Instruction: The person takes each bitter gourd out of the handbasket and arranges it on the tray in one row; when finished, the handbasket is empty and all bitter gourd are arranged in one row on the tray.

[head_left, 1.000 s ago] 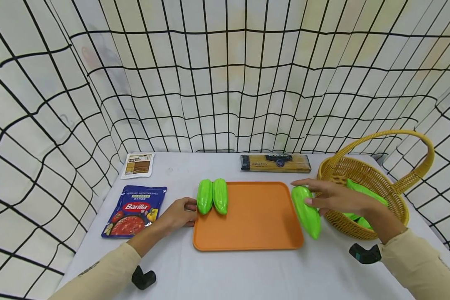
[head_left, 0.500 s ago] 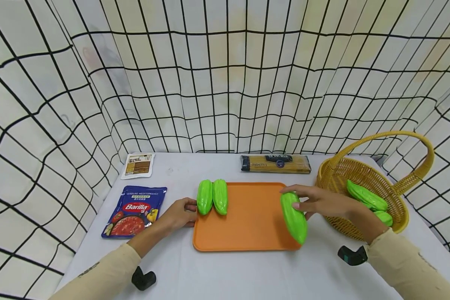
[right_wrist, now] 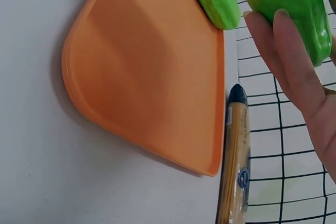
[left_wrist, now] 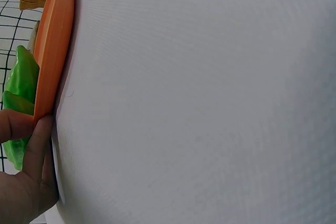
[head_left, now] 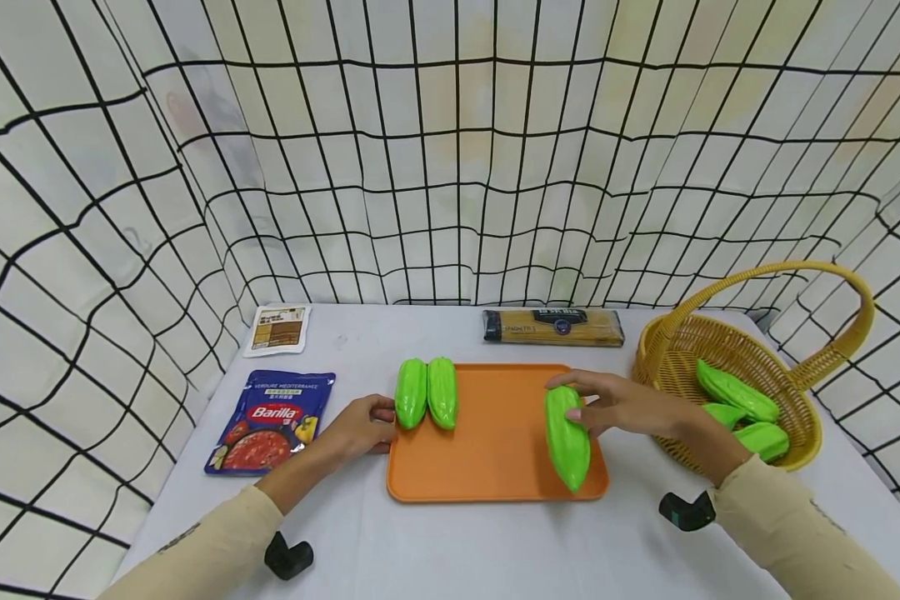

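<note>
My right hand holds a glossy green toy cucumber between thumb and fingers, above the right part of the orange tray. In the right wrist view this toy cucumber is lifted clear of the tray, with fingertips along its side. Two similar toy cucumbers lie side by side at the tray's left end. My left hand pinches the tray's left edge. In the left wrist view, its thumb and fingers are on either side of the rim.
A wicker basket with a tall handle stands at the right and holds several green toy cucumbers. Behind the tray lies a spaghetti pack. To the left are a blue Barilla pouch and a small white-and-brown packet. Black netting surrounds the table.
My right hand has carried the toy cucumber leftward from beside the basket to above the tray's right part, turning it more upright. My left hand has stayed at the tray's edge.
</note>
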A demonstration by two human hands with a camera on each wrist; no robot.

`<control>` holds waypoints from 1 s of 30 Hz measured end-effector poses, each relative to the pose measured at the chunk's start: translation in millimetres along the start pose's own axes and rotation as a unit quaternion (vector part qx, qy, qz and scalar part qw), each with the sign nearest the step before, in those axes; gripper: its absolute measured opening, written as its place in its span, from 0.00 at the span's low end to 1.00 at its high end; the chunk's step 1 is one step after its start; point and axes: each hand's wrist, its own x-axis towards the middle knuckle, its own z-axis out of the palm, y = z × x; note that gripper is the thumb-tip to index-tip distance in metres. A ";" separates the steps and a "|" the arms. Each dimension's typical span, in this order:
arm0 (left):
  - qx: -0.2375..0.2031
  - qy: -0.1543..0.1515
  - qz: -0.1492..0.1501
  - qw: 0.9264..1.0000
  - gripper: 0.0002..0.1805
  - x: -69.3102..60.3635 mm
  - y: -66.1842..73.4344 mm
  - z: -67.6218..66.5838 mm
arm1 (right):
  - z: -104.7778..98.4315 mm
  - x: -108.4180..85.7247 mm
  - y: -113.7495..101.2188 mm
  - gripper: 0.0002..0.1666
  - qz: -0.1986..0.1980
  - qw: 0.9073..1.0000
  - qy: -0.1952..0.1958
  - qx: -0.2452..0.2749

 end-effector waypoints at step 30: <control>0.000 -0.007 0.012 1.000 0.29 -5.5 2.0 -0.5 | 14.5 56.7 6.6 0.43 0.057 0.990 0.127 0.003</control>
